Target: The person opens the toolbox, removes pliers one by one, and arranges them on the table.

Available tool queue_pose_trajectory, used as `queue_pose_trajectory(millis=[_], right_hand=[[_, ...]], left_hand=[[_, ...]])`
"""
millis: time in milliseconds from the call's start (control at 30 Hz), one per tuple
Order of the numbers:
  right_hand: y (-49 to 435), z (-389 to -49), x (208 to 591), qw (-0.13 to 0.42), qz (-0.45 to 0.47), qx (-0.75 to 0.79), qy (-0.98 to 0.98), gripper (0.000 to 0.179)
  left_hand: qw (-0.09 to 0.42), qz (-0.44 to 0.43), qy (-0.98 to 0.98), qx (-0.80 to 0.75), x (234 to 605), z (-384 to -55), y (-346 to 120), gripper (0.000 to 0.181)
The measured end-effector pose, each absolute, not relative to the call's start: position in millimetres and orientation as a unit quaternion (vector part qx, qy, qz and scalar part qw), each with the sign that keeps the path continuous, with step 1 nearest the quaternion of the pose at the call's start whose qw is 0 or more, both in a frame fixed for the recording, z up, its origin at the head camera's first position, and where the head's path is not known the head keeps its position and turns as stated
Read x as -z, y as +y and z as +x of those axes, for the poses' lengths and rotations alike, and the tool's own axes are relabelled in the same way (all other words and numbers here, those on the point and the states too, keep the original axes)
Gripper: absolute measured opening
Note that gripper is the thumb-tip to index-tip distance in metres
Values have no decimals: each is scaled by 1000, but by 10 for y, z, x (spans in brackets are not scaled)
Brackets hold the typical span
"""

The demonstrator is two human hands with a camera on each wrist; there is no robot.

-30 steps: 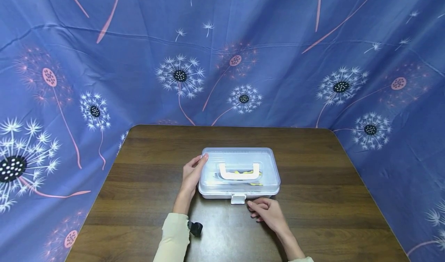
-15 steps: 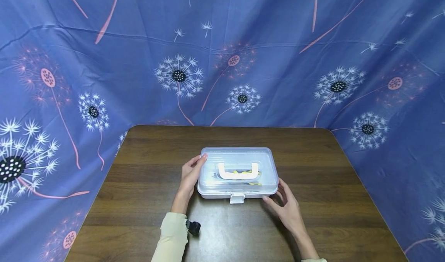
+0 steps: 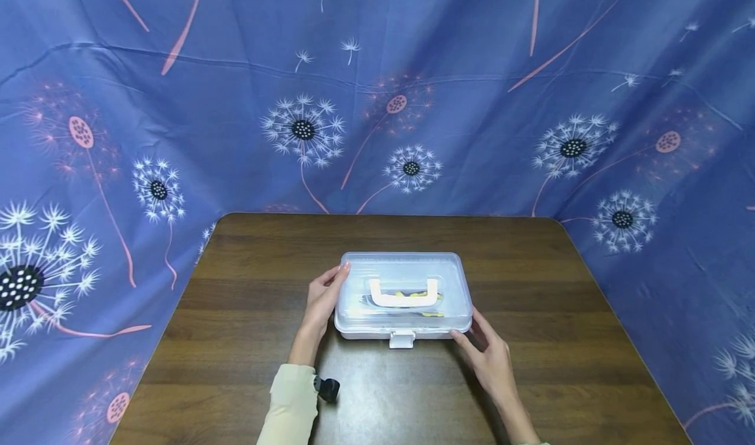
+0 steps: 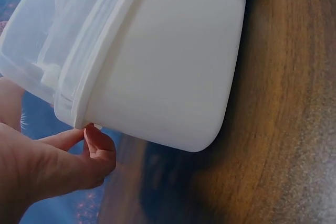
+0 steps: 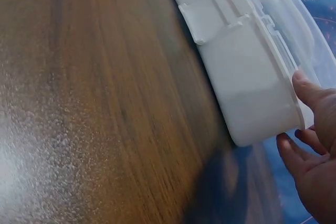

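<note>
A storage box (image 3: 407, 261) with a clear lid, a white base and a white carry handle (image 3: 404, 301) sits on the table, its lid down. Its front latch (image 3: 402, 340) juts outward from the base in the right wrist view. Yellow and dark items show blurred through the lid. My left hand (image 3: 321, 304) grips the box's left side, thumb on the lid edge; its fingers (image 4: 100, 145) curl under the rim in the left wrist view. At the front right corner my right hand (image 3: 492, 360) holds the box, thumb on the lid's rim and fingers along the side.
The brown wooden table (image 3: 248, 255) extends around the box on all sides. Behind it and at both sides hangs a blue cloth (image 3: 472, 104) with dandelion prints. A small black device (image 3: 328, 389) is strapped at the left wrist.
My right hand has moved from beside the front latch to the box's front right corner and taken hold there. My left hand has kept its hold on the left side.
</note>
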State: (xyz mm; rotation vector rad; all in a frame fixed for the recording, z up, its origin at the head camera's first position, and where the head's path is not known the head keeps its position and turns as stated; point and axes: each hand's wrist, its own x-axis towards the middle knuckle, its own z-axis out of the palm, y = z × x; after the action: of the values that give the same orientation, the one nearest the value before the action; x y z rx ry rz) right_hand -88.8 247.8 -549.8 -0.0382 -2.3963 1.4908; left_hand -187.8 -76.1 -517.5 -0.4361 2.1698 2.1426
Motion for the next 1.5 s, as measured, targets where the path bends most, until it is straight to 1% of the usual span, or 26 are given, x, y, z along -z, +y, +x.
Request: queue_pose_trajectory(millis=[133, 233, 333, 433, 567, 733, 900, 1033, 1267, 1500], right_hand=[[2498, -857, 5455, 167, -29, -486, -857, 70], [2522, -874, 5404, 176, -23, -489, -854, 71], [2568, -935, 5356, 193, 4, -494, -848, 64], [2636, -1017, 5322, 223, 30, -483, -846, 53], [2715, -1124, 5284, 249, 54, -473, -844, 48], [2758, -1243, 5243, 251, 68, -467, -845, 45], [2791, -1336, 5197, 265, 102, -469, -837, 44], [2844, -1405, 5156, 260, 126, -454, -843, 41], [2924, -1545, 5076, 260, 169, -443, -841, 40], [2928, -1668, 4962, 254, 163, -444, -844, 36]], left_hand=[[38, -135, 695, -706, 5187, -1872, -778, 79], [42, -123, 681, -721, 5202, -1876, -799, 72], [39, -111, 676, -727, 5220, -1881, -817, 57], [31, -101, 676, -729, 5239, -1885, -822, 45], [12, -97, 685, -722, 5268, -1901, -798, 37], [-9, -107, 690, -715, 5301, -1919, -761, 37], [-36, -97, 703, -703, 5301, -1927, -738, 35], [-51, -87, 703, -704, 5319, -1936, -737, 33], [-34, -103, 693, -713, 5323, -1928, -762, 34], [-27, -114, 688, -716, 5355, -1927, -784, 34]])
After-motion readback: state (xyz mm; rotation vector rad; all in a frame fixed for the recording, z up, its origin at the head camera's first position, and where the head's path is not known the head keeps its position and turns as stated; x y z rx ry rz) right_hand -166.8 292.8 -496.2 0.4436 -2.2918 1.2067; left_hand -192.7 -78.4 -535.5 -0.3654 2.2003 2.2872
